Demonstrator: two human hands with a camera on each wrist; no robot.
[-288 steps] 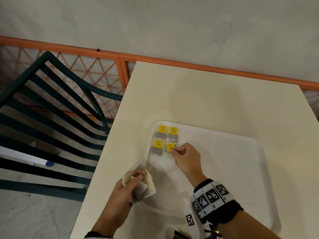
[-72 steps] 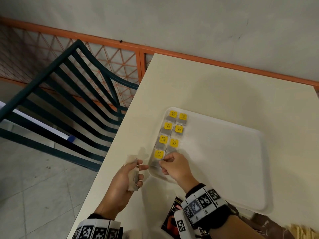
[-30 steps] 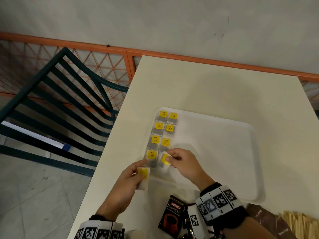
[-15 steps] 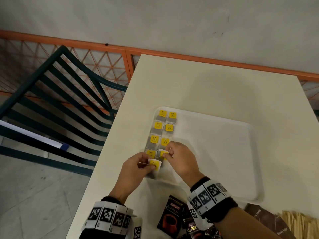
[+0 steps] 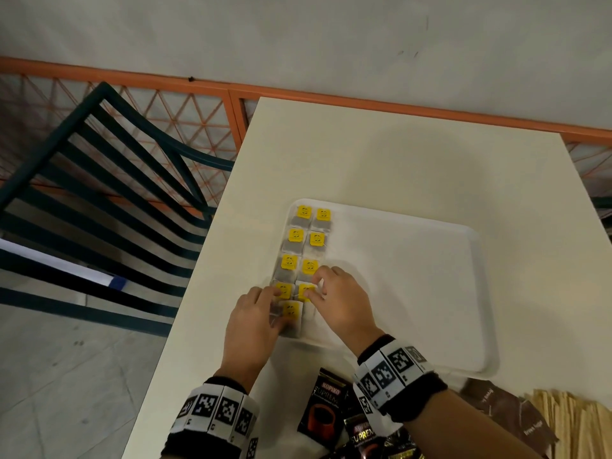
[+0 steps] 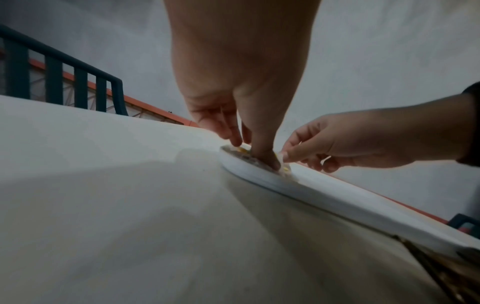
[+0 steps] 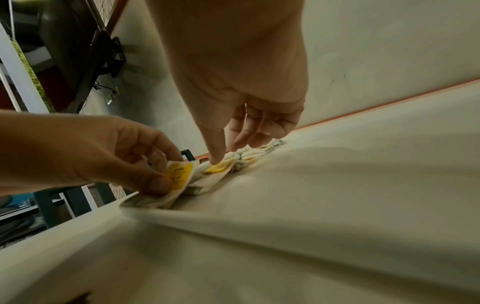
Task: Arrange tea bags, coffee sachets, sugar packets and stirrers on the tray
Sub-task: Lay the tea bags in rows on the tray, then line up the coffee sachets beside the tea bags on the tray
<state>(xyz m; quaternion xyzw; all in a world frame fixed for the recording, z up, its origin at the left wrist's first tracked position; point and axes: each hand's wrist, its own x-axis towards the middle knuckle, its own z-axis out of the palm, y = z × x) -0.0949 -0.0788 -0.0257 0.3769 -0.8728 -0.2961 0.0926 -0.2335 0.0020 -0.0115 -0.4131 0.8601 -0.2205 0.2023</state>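
Observation:
A white tray (image 5: 414, 293) lies on the cream table (image 5: 381, 154). Several tea bags (image 5: 303, 238) with yellow tags lie in two columns along its left side. At the tray's near left corner my left hand (image 5: 278, 308) pinches one more tea bag (image 5: 292, 312) by thumb and fingers; the right wrist view shows it half lifted (image 7: 179, 174). My right hand (image 5: 313, 283) sits beside it, thumb tip on the yellow tag of the last tea bag (image 5: 305, 289) in the right column, forefinger close by, pinching at its edge.
Black coffee sachets (image 5: 323, 412) lie at the table's near edge, with brown sugar packets (image 5: 506, 412) and wooden stirrers (image 5: 579, 422) to their right. A dark green chair (image 5: 99, 180) stands left of the table, before an orange railing (image 5: 231, 91).
My left hand carried its tea bag from the table edge onto the tray's near left corner. My right hand set its tea bag down in the right column and stays on the tag.

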